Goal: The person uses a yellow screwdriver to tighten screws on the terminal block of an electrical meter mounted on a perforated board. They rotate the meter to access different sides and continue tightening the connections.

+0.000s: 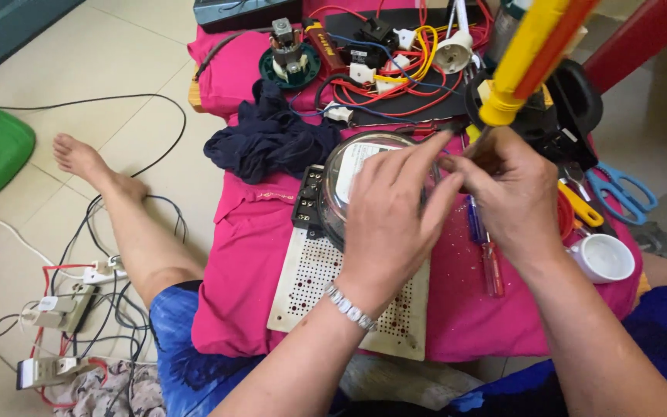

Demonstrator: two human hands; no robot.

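My left hand [395, 212] rests on the clear round dome of an electric meter [345, 166] that sits on a white perforated board [310, 286]. Its fingers reach to the right toward a small part I cannot make out. My right hand [515, 193] grips a screwdriver with a yellow and orange handle [523, 58], held upright, its tip hidden between the two hands at the meter's right edge. A red-handled screwdriver [492, 266] lies on the pink cloth [248, 232] under my right wrist.
A dark blue rag [268, 143], a small motor part [289, 58], tangled red, yellow and blue wires [418, 77], blue scissors [619, 189] and a white lamp holder [604, 256] crowd the cloth. Power strips and cables [71, 305] lie on the tiled floor by my bare leg [129, 224].
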